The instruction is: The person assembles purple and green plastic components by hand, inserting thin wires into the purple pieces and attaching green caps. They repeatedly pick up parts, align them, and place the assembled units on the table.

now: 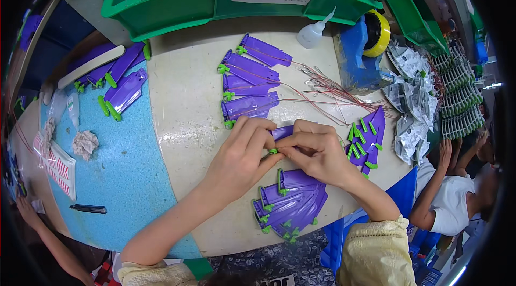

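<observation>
My left hand (242, 149) and my right hand (317, 149) meet over the middle of the table, both closed in a pinch. Between them is a purple plastic panel (282, 132), mostly covered by my fingers, with a small green clip (273, 151) at its near left end. Just beyond my hands lies a column of purple panels (250, 68) with green ends and thin wires across them. A fanned pile of similar panels (293, 205) rests nearer to me. To the right, several loose green clips (359, 138) lie on and around more purple panels (378, 125).
A green bin (161, 17) of purple parts spans the back. A white squeeze bottle (310, 34), a blue tape dispenser (352, 60) and red wires (333, 90) lie beyond my hands. Silvery parts (411, 98) are heaped right. A blue mat (123, 162) with a knife (88, 208) lies left.
</observation>
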Action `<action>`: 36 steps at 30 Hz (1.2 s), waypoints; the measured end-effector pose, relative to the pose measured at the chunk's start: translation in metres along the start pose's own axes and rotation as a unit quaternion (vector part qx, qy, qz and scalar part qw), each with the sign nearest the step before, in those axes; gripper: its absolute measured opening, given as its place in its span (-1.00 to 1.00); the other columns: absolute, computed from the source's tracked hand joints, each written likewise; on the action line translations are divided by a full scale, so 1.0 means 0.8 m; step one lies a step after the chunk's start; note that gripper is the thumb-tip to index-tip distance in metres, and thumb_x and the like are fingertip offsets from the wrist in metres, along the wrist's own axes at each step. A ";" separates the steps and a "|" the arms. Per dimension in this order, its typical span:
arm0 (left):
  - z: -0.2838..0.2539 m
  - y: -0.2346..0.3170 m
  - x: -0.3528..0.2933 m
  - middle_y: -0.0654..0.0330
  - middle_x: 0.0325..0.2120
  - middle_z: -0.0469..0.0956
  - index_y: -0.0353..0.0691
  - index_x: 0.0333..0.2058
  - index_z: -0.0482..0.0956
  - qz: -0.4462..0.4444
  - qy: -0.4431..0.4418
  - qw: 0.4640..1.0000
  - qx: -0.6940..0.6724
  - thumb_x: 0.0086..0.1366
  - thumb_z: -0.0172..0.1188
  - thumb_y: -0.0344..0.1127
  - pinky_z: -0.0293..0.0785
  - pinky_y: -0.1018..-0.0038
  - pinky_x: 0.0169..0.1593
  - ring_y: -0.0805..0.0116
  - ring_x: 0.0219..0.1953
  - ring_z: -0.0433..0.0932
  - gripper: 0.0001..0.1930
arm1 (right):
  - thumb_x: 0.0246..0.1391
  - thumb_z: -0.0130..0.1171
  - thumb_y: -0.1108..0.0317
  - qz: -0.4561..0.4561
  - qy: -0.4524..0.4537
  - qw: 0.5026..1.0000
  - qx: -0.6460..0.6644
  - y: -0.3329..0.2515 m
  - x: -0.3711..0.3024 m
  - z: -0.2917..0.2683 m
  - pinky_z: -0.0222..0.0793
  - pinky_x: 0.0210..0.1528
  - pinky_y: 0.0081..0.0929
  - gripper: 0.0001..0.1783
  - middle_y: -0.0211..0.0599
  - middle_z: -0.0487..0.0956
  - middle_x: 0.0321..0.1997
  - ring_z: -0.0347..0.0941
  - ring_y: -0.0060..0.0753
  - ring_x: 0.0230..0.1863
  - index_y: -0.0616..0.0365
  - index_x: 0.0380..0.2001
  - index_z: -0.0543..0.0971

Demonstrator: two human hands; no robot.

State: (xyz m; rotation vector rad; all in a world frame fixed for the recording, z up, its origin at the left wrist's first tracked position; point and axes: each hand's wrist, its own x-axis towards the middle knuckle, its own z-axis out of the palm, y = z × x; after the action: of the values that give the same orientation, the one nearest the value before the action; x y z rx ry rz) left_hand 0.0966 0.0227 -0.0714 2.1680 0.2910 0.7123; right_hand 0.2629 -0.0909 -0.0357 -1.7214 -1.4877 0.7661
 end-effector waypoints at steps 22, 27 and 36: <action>-0.006 -0.018 0.028 0.26 -0.19 0.61 -0.21 -0.35 0.62 0.159 -0.079 0.980 0.090 -0.06 0.51 -0.21 0.53 0.40 -0.23 0.28 -0.25 0.47 -0.67 | -0.10 0.36 0.41 0.227 0.127 0.957 -0.129 -0.003 0.018 -0.034 0.43 -0.39 -0.22 -0.85 -0.05 0.61 -0.56 0.56 -0.08 -0.53 0.30 -0.51 0.66; -0.011 -0.002 0.030 0.18 -0.18 0.67 -0.23 -0.17 0.62 0.113 -0.085 0.985 0.103 -0.08 0.55 -0.26 0.49 0.32 -0.18 0.19 -0.27 0.48 -0.53 | 0.02 0.31 0.54 -0.177 0.278 0.896 -0.298 0.006 0.006 -0.075 0.44 -0.29 -0.28 -0.77 -0.10 0.59 -0.29 0.52 -0.15 -0.37 0.24 -0.20 0.61; 0.001 -0.008 0.030 0.26 -0.18 0.70 -0.21 0.26 0.42 0.101 -0.086 0.987 0.087 -0.02 0.54 -0.24 0.47 0.38 -0.19 0.27 -0.26 0.47 -0.18 | 0.06 0.34 0.27 0.252 0.341 0.845 0.325 0.046 -0.005 -0.203 0.17 -0.53 -0.54 -0.73 -0.64 0.29 -0.68 0.13 -0.69 -0.65 0.33 -0.46 0.65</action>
State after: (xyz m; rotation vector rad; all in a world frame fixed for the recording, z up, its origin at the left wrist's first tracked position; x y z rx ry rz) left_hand 0.1168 0.0366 -0.0670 2.4335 0.0451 0.6237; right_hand 0.4151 -0.1199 0.0248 -1.5812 -0.2269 0.6894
